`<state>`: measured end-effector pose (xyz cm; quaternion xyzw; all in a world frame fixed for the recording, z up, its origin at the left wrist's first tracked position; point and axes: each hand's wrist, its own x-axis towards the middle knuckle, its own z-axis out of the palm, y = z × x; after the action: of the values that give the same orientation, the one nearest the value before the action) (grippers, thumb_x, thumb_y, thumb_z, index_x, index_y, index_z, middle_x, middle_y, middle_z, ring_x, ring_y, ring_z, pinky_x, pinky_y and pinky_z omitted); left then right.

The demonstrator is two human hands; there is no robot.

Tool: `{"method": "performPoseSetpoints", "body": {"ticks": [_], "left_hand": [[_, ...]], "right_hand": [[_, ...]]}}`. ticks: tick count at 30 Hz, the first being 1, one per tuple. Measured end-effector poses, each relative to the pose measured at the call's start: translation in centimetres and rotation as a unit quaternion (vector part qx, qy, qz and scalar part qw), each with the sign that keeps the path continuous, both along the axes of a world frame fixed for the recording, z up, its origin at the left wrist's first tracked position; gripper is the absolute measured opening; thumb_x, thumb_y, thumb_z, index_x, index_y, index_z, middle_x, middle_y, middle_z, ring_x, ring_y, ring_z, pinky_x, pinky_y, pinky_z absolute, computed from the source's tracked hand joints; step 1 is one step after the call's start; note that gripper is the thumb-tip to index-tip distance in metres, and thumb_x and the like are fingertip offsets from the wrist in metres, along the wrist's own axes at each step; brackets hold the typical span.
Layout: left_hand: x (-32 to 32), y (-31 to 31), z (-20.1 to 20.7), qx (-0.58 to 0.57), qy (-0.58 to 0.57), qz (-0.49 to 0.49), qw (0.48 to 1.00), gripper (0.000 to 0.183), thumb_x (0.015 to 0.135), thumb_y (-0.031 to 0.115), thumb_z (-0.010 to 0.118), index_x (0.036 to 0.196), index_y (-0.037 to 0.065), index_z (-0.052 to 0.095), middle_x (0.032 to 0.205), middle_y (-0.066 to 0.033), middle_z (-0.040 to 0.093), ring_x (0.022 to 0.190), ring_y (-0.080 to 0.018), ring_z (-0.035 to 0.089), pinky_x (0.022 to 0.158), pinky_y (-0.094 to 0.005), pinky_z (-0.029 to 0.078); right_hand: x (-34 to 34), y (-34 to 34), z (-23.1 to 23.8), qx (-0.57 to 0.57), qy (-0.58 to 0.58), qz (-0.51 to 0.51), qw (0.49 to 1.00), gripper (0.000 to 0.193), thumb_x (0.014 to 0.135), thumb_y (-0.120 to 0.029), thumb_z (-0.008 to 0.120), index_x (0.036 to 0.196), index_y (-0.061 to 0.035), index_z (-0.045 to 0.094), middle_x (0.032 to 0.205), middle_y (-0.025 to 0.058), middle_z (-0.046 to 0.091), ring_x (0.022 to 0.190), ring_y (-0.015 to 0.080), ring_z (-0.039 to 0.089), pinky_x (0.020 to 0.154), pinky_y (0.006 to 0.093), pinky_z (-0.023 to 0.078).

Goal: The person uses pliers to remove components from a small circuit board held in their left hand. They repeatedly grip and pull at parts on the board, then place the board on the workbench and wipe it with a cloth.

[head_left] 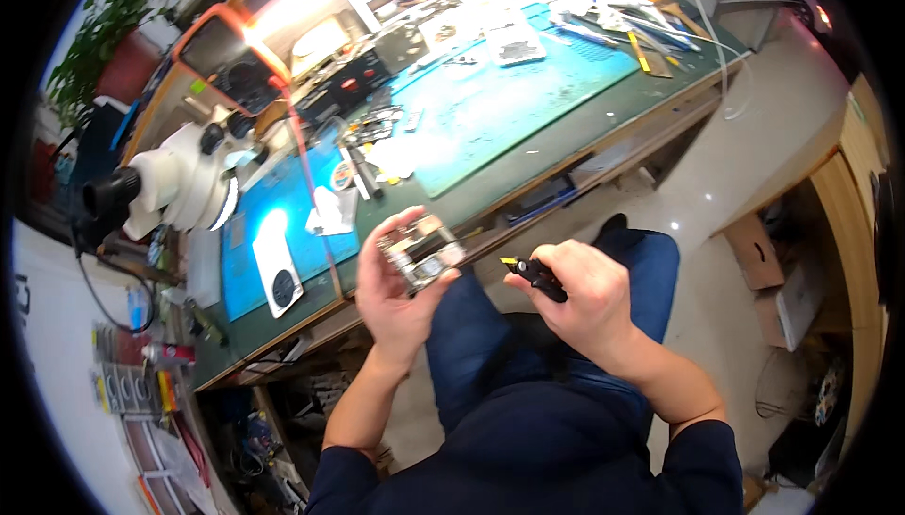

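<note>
My left hand is closed round the edges of a small opened electronic device, with bare metal and circuit parts showing on its upper side. I hold it over my lap, just off the bench's front edge. To its right, my right hand grips a short black hand tool with a yellow tip. That tip points left toward the device, with a gap between them. The tool's exact kind cannot be made out, as my fingers hide part of it.
A green workbench carries a blue-green mat and a smaller blue mat. A white microscope stands at the left. Several hand tools lie at the back right. Cardboard boxes sit below right.
</note>
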<state>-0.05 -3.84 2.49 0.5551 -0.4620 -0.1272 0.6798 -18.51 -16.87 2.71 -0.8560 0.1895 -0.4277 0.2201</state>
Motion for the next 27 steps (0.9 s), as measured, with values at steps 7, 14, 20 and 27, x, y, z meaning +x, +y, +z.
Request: {"method": "performPoseSetpoints", "body": {"ticks": [7,14,20,27], "left_hand": [[-0.1,-0.2,-1.3,0.0,0.022,0.009,1.0,0.085,0.079,0.009,0.089,0.147,-0.002,0.039,0.145,-0.0219,0.052,0.135,-0.0308,0.053,0.111,-0.0431,0.049],[-1.4,-4.3,-0.7,0.021,0.082,-0.064,0.994,0.088,0.078,0.016,0.091,0.146,-0.003,0.04,0.142,-0.0225,0.054,0.135,-0.0343,0.053,0.113,-0.0482,0.046],[0.4,-6.1,0.2,0.009,0.252,-0.214,0.944,0.088,0.082,0.009,0.087,0.152,-0.001,0.035,0.149,-0.0236,0.047,0.14,-0.0378,0.049,0.113,-0.0552,0.044],[0.8,-7.5,-2.1,-0.024,0.474,-0.417,0.775,0.093,0.091,0.03,0.08,0.159,0.001,0.024,0.148,-0.0277,0.047,0.134,-0.0404,0.054,0.105,-0.052,0.05]], "right_hand": [[-6.5,-5.9,-14.8,0.398,0.406,0.03,0.822,0.043,0.087,-0.046,0.077,0.082,-0.0029,0.074,0.082,0.0131,0.073,0.072,0.0231,0.072,0.067,0.0351,0.056],[-2.0,-29.2,-28.6,0.718,0.327,-0.089,0.608,0.016,0.095,-0.019,0.063,0.107,-0.0085,0.065,0.077,0.0108,0.07,0.062,0.0261,0.07,0.057,0.0386,0.058],[-0.5,-20.7,-26.5,0.699,0.321,-0.008,0.639,0.061,0.091,-0.011,0.062,0.148,-0.0093,0.042,0.092,0.0119,0.066,0.07,0.0217,0.065,0.053,0.036,0.052],[-6.0,-15.5,-14.6,0.541,0.373,0.194,0.729,0.035,0.092,-0.016,0.071,0.122,0.0009,0.061,0.1,0.0061,0.069,0.09,0.0119,0.065,0.08,0.0252,0.052]]}}
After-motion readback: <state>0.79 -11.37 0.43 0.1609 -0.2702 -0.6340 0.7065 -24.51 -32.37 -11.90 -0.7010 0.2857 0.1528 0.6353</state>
